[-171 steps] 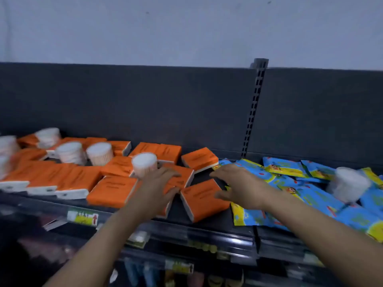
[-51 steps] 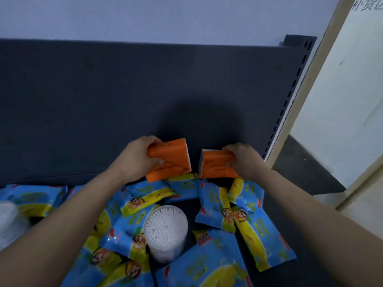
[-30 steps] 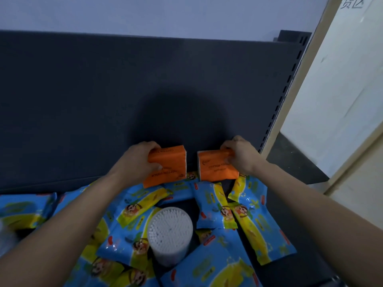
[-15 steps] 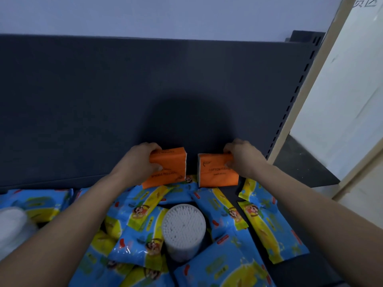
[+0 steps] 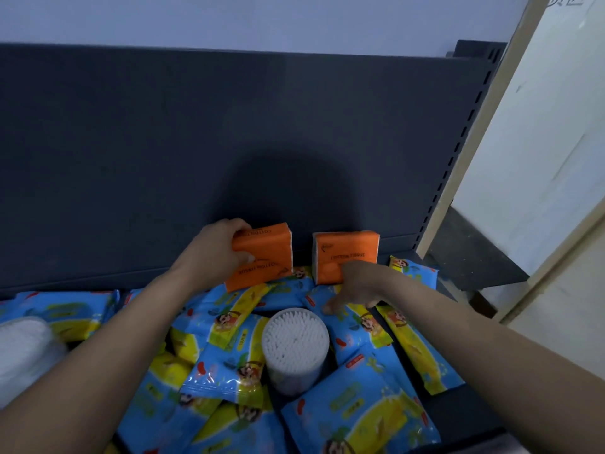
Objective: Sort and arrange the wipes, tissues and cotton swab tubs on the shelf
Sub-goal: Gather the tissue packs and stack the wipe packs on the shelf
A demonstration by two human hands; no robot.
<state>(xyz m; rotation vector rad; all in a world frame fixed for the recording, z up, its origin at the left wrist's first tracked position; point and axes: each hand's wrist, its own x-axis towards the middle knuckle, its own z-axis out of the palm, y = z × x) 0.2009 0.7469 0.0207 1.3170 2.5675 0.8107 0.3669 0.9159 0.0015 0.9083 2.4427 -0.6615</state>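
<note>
One dark back panel [image 5: 163, 158] fills most of the view, w/ a slotted upright post [image 5: 458, 158] at its R end and a pale wall [image 5: 540, 142] beyond. Below it the dark shelf [image 5: 471, 411] runs L to R; bare patches show only near the front R corner.

Wipes packs [image 5: 229, 355], blue & yellow w/ a cartoon print, lie loose and overlapping over most of the shelf, from back edge to front edge, none lined up.

Swab tub [image 5: 294, 345], clear w/ white swab tips showing at the top, stands upright mid-shelf in a gap among the wipes, packs touching it on several sides. 2nd tub [image 5: 23, 345] sits at the far L, blurred, partly out of frame.

L tissue pack [image 5: 265, 257], orange, is at the back edge on its long side, tilted, bottom edge on the wipes, print upside down. R tissue pack [image 5: 347, 253], orange, stands upright just beside it at the back edge, near the back R corner, against the panel, a narrow gap between the two.

L hand [image 5: 212, 250] grips the L tissue pack at its L end: fingers over the top, thumb across the front face.

R hand [image 5: 360, 286] holds nothing; it sits low in front of the R tissue pack, covering its lower R corner, fingers [image 5: 327, 309] loose and pointing down onto a wipes pack. Can't tell if the hand touches the tissue pack.
</note>
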